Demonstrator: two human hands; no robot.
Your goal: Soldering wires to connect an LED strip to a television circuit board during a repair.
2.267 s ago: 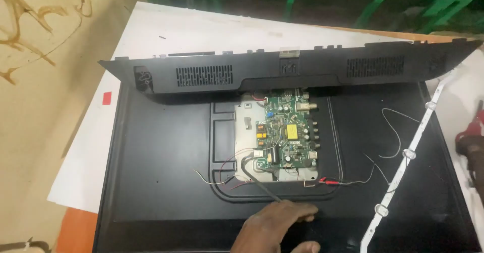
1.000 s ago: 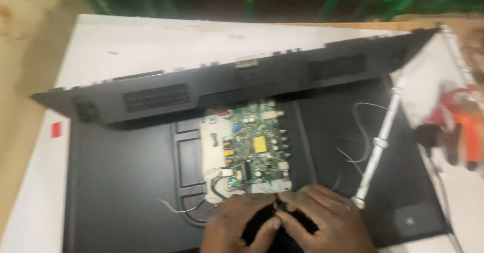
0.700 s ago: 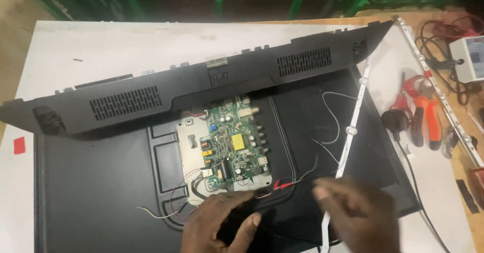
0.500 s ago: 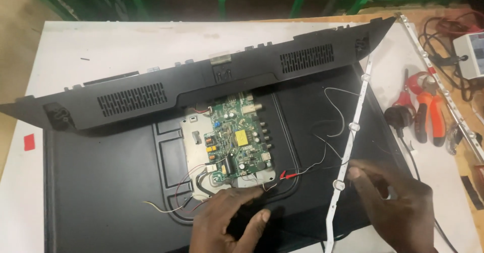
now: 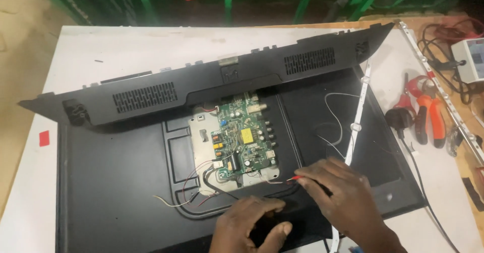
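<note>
Fingertips (image 5: 302, 178) of right hand (image 5: 343, 192) pinched narrow on red-tipped wire lead (image 5: 287, 181) running left toward green circuit board (image 5: 244, 139) at frame centre; left hand (image 5: 249, 225) flat, loosely spread on black rear panel (image 5: 116, 182), lower centre, farther from lead.

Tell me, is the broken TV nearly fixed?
Not yet. The black back cover is already off, baring the green circuit board. The right hand pinches a thin red-tipped wire beside it; the left hand rests on the panel. Loose wires and the light strip still lie unattached.
</note>
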